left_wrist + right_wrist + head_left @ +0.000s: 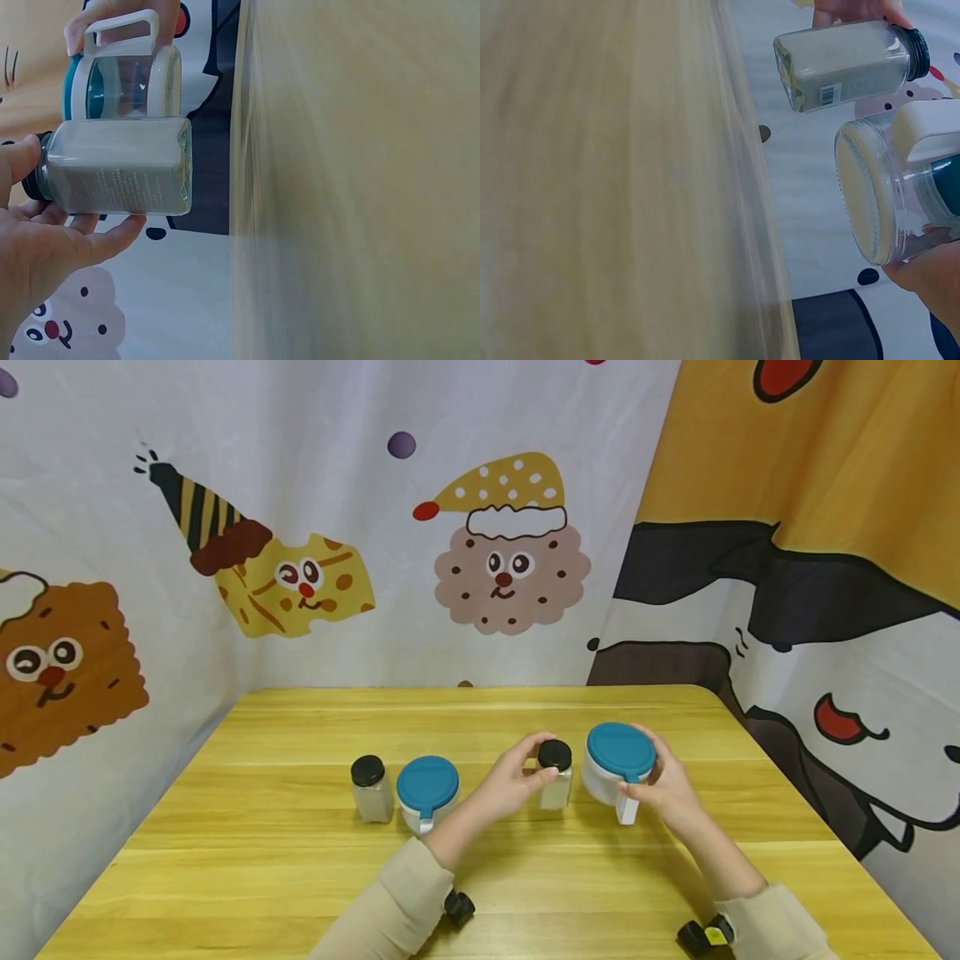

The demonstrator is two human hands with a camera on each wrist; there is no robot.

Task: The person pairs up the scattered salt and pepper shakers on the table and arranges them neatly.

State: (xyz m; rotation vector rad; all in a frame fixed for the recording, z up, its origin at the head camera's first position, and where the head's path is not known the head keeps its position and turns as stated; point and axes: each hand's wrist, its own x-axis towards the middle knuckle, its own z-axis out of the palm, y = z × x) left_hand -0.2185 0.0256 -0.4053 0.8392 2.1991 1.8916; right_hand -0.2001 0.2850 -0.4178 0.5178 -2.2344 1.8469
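In the head view my left hand (512, 782) grips a square glass jar (555, 789) with a black lid and pale contents, thumb on the near side and fingers behind. Printed lettering shows on the jar (124, 180) in the left wrist view. To its right, my right hand (670, 783) holds a clear round canister (600, 781) with a blue lid and white handle, thumb close by the handle. The canister (866, 195) has a pale base in the right wrist view. Both containers are upright, side by side, held above the table.
On the wooden table (300, 893) stand a second black-lidded jar (372, 797) and a second blue-lidded canister (427, 785), close together left of my left forearm. A cartoon-print curtain (337, 443) hangs behind the table's far edge and along its sides.
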